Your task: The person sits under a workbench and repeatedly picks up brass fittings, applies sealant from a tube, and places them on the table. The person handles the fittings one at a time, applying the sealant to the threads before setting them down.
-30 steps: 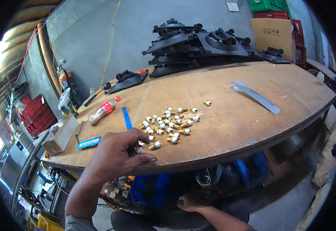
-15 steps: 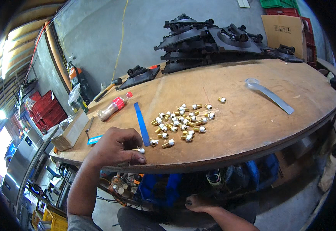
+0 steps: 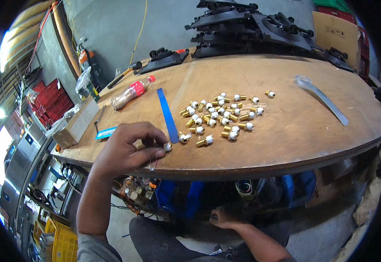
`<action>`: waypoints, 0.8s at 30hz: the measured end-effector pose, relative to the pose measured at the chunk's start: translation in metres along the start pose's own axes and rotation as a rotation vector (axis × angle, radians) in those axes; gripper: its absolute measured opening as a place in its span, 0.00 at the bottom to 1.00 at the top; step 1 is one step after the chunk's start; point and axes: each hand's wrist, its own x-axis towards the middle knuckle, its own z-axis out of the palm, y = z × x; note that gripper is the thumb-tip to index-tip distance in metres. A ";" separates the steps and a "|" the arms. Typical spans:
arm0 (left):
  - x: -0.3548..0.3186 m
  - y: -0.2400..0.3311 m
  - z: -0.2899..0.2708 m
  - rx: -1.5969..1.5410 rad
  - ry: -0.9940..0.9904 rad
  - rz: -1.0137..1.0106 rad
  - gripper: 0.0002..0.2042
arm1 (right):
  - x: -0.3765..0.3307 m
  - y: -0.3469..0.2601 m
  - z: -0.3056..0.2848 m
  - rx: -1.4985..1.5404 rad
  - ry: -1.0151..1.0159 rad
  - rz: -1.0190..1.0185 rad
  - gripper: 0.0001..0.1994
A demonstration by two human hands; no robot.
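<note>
Near the table's front edge, my left hand [image 3: 131,146] pinches a small brass fitting [image 3: 168,147] with a white-wrapped end between thumb and fingertips. A thin pale strand [image 3: 151,165] hangs under the hand. Just right of it lies another brass fitting [image 3: 183,137] with a loose white wrap, beside a flat blue strip [image 3: 167,115]. Several more brass fittings [image 3: 213,115] with white ends are spread in a loose heap farther right. Low over my lap, my right hand [image 3: 222,217] is curled closed. Shadow hides what it holds, if anything.
A bottle with a red cap [image 3: 133,93], a hammer [image 3: 125,75] and a long box [image 3: 77,122] are at the left. Black moulded parts [image 3: 243,32] are stacked at the back. A translucent curved strip [image 3: 323,100] lies right. Blue bins [image 3: 179,196] stand underneath.
My view has tilted, so the table sits higher in the picture. The left hand still pinches a fitting, now turned with its white end outward. The right hand stays low, curled.
</note>
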 end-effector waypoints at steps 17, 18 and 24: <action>-0.180 -0.230 0.332 -0.189 0.185 -0.480 0.14 | -0.014 -0.020 -0.017 -0.111 0.195 -0.005 0.17; -0.195 -0.269 0.342 -0.166 0.235 -0.559 0.15 | -0.010 -0.030 -0.020 -0.111 0.180 -0.009 0.17; -0.178 -0.336 0.370 0.669 -0.447 -0.608 0.17 | 0.005 -0.012 0.004 -0.149 0.241 -0.050 0.16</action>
